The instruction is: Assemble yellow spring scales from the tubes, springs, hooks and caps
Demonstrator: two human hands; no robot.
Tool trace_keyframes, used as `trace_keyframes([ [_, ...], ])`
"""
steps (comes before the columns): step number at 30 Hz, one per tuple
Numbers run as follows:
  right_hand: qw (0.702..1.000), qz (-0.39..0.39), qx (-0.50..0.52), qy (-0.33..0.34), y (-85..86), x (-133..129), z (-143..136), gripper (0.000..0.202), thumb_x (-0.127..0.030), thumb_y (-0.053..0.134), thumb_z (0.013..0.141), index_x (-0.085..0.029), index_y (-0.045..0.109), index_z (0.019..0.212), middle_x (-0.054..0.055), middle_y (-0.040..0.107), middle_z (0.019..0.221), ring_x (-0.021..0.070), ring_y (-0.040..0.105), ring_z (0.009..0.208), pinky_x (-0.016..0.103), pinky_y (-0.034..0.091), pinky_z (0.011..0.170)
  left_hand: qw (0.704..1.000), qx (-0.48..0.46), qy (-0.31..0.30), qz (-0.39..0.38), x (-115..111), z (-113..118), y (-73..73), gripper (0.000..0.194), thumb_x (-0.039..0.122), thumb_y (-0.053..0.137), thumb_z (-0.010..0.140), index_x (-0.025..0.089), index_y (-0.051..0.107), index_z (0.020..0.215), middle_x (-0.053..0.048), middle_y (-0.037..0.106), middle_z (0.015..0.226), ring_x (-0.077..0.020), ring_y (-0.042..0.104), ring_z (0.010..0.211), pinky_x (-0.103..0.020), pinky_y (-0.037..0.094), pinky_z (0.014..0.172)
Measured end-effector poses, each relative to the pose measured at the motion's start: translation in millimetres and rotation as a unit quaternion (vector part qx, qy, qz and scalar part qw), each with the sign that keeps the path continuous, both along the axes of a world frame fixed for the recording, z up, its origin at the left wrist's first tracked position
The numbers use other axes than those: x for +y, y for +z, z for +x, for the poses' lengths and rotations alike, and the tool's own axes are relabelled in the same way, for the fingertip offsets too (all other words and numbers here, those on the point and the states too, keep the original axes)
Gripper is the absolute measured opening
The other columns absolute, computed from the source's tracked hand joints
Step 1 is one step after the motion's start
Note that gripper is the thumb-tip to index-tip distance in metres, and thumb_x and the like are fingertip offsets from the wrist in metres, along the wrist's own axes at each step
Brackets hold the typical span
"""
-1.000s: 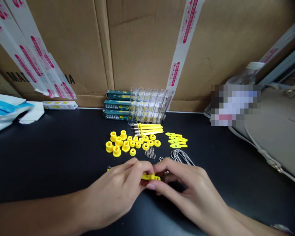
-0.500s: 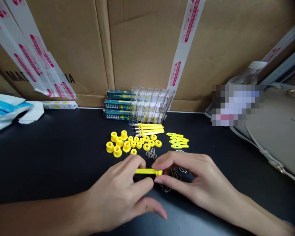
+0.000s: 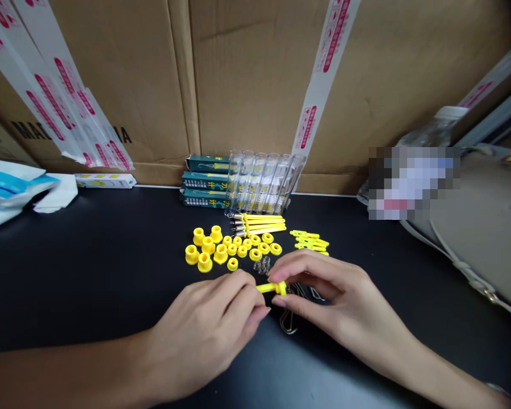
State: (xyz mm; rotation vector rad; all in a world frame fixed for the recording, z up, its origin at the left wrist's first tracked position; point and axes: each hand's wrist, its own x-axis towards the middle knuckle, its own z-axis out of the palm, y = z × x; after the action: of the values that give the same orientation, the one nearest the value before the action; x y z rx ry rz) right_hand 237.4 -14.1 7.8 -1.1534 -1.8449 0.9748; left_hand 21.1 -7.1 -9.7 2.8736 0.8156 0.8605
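A yellow plastic rod (image 3: 266, 288) lies between both hands. My left hand (image 3: 221, 318) is closed round its left part, which the fingers hide. At its right end sits a yellow collar (image 3: 281, 288), pinched between thumb and fingers of my right hand (image 3: 336, 301). Metal wire hooks (image 3: 288, 322) lie under and beside the right hand, partly covered. Small springs (image 3: 262, 265) rest just beyond the fingertips. Behind them are several yellow caps and rings (image 3: 220, 254). Yellow rods with metal tips (image 3: 262, 226) lie farther back, and flat yellow pieces (image 3: 310, 241) to their right.
Clear tubes (image 3: 262, 182) stand before stacked green boxes (image 3: 202, 182). A cardboard box (image 3: 247, 74) forms the back. Right are a bottle (image 3: 426, 136) and a grey bag (image 3: 485, 216); left, a white-blue packet (image 3: 12, 187) and small carton (image 3: 104, 181), all on a black table (image 3: 89, 272).
My left fingers and thumb have closed round the rod, covering more of it. The rod's right end has risen and tilted slightly, with my right hand still pinching there.
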Motion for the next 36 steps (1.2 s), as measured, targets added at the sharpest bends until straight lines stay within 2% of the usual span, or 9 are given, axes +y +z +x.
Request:
trace_keyframes([
  [6,1.000,-0.009,0.016,0.006,-2.3,-2.3,-1.9,0.008,-0.021,0.076,0.085,-0.023,0.069,0.089,0.003,0.072,0.099,0.0179,0.069,0.096,0.028,0.057,0.085,0.997,-0.024,0.062,-0.036,-1.9,-2.5,-2.5,0.017,0.030,0.034,0.108,0.020,0.047,0.103,0.001,0.069,0.083,-0.0158,0.070,0.059,-0.028,0.047,0.044],
  [8,1.000,-0.005,0.017,0.012,-3.5,-4.0,-2.9,0.008,-0.021,0.075,0.086,-0.024,0.069,0.092,0.003,0.071,0.101,0.0176,0.068,0.098,0.028,0.056,0.089,0.996,-0.019,0.066,-0.055,-1.8,-3.6,-4.0,0.016,0.029,0.034,0.108,0.020,0.047,0.109,0.001,0.073,0.088,-0.0157,0.072,0.062,-0.027,0.049,0.045],
  [10,0.997,-0.043,0.055,0.027,-4.0,-4.0,-4.3,0.016,-0.023,0.078,0.083,-0.023,0.068,0.096,0.003,0.070,0.104,0.0176,0.068,0.099,0.028,0.056,0.091,0.996,-0.019,0.052,-0.071,-1.1,-4.6,-4.8,0.015,0.027,0.036,0.108,0.020,0.049,0.112,0.000,0.074,0.094,-0.0154,0.074,0.070,-0.026,0.054,0.053],
  [13,0.982,-0.142,0.119,0.028,-3.8,-2.0,-6.7,0.033,-0.028,0.081,0.080,-0.022,0.066,0.108,0.004,0.070,0.107,0.0162,0.069,0.095,0.027,0.058,0.088,0.997,-0.028,0.035,-0.064,0.2,-5.5,-5.0,0.017,0.025,0.037,0.107,0.020,0.052,0.104,0.002,0.074,0.088,-0.0146,0.075,0.073,-0.025,0.057,0.060],
  [17,0.975,-0.197,0.099,0.031,-5.7,-2.5,-7.4,0.020,-0.035,0.073,0.087,-0.019,0.070,0.097,0.000,0.070,0.082,0.0118,0.066,0.072,0.021,0.057,0.068,0.999,-0.031,0.025,-0.022,0.7,-5.4,-4.8,0.030,0.026,0.031,0.109,0.020,0.049,0.086,0.003,0.071,0.073,-0.0124,0.072,0.061,-0.023,0.053,0.053],
  [22,0.994,-0.101,0.036,0.026,-12.8,-6.4,-3.7,0.012,-0.030,0.072,0.090,-0.023,0.069,0.100,0.000,0.072,0.088,0.0144,0.069,0.077,0.025,0.056,0.071,0.998,-0.028,0.028,-0.057,0.3,-5.7,-5.1,0.027,0.026,0.030,0.109,0.021,0.044,0.087,0.005,0.073,0.078,-0.0121,0.074,0.064,-0.023,0.051,0.050],
  [27,0.997,0.051,0.046,-0.044,-11.8,-5.5,2.0,0.018,-0.024,0.080,0.082,-0.024,0.062,0.085,-0.001,0.069,0.092,0.0157,0.068,0.088,0.024,0.056,0.077,0.992,-0.024,0.064,-0.109,2.2,-6.4,-4.5,0.023,0.026,0.030,0.109,0.023,0.043,0.090,0.006,0.072,0.080,-0.0140,0.074,0.063,-0.026,0.049,0.050],
  [30,0.996,0.042,0.053,-0.062,-5.3,-2.7,3.2,0.015,-0.027,0.080,0.082,-0.025,0.068,0.091,0.000,0.070,0.093,0.0161,0.069,0.086,0.023,0.058,0.072,0.992,-0.033,0.054,-0.112,2.4,-6.3,-5.5,0.020,0.027,0.033,0.108,0.024,0.042,0.090,0.007,0.072,0.082,-0.0147,0.074,0.064,-0.026,0.048,0.049],
  [36,0.994,0.068,0.035,-0.077,-1.7,15.2,10.9,0.016,-0.030,0.075,0.086,-0.024,0.072,0.100,0.004,0.068,0.103,0.0175,0.067,0.094,0.025,0.058,0.077,0.990,-0.045,0.031,-0.130,1.0,-6.5,-5.4,0.008,0.020,0.043,0.104,0.023,0.047,0.098,0.007,0.072,0.090,-0.0146,0.073,0.071,-0.027,0.051,0.058],
])
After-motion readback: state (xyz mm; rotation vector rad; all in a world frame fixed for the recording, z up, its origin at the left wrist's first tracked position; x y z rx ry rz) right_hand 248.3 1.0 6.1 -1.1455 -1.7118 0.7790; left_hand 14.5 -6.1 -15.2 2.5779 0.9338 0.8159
